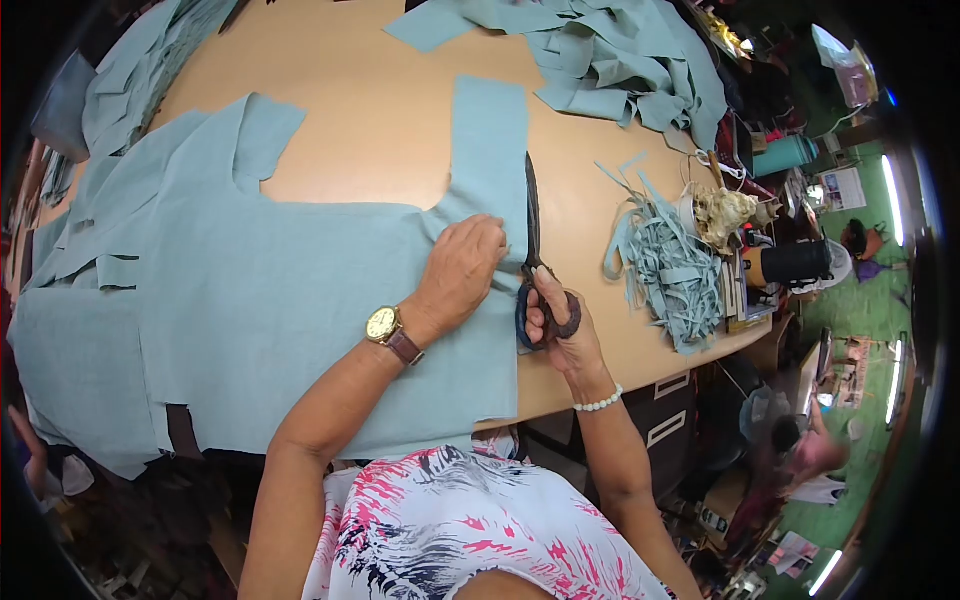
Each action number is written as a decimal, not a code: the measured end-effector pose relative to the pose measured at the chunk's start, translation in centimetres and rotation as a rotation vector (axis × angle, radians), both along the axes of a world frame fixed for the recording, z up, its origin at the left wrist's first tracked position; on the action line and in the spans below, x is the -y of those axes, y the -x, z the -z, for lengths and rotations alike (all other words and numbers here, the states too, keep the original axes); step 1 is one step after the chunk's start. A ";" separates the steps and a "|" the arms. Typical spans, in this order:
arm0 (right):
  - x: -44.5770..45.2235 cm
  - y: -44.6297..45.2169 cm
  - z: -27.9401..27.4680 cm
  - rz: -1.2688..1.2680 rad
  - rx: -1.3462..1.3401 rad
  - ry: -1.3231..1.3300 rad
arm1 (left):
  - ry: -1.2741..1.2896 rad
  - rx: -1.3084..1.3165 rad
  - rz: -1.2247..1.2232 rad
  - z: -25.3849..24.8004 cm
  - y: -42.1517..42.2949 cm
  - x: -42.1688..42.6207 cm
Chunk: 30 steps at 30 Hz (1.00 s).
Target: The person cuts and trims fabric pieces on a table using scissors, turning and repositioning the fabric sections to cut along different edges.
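Observation:
A large piece of light blue-green fabric (300, 300) lies across the table, with a straight strip of it reaching up to the far side. On its right part rests my left hand (463, 262), fingers bent together and bunching the cloth under them. My right hand (563, 325) grips dark fabric shears (533, 215) by the handles, thumb through one loop. Their blades point away from me along the fabric's right edge and look nearly closed. The cloth by the handles is partly hidden by my fingers.
Narrow cut strips (675, 270) are heaped at the right of the wooden table (350, 150), beside a large shell (725, 215) and a dark cylindrical container (795, 263). More fabric pieces (630, 60) pile up at the far right. Folded fabric (135, 85) lies far left. Another person (810, 450) is at lower right.

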State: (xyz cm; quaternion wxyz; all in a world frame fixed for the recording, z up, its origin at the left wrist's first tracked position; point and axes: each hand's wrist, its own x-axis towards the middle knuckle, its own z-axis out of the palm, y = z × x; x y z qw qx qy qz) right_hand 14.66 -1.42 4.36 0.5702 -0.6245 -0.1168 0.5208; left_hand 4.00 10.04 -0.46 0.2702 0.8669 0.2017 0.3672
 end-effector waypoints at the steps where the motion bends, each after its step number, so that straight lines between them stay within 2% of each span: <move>1: 0.0 -0.1 0.0 -0.008 0.001 0.008 | 0.003 0.007 -0.003 0.1 -0.1 0.0; 21: 0.2 -0.6 -0.2 -0.100 0.051 0.047 | -0.024 0.025 -0.010 0.1 -0.1 -0.1; 24: 0.1 -0.7 0.0 -0.053 -0.030 0.037 | -0.016 0.026 -0.017 -0.1 -0.1 0.0; 30: -2.0 -1.5 0.1 -0.037 0.009 0.028 | -0.001 0.024 0.012 -0.2 -0.1 0.0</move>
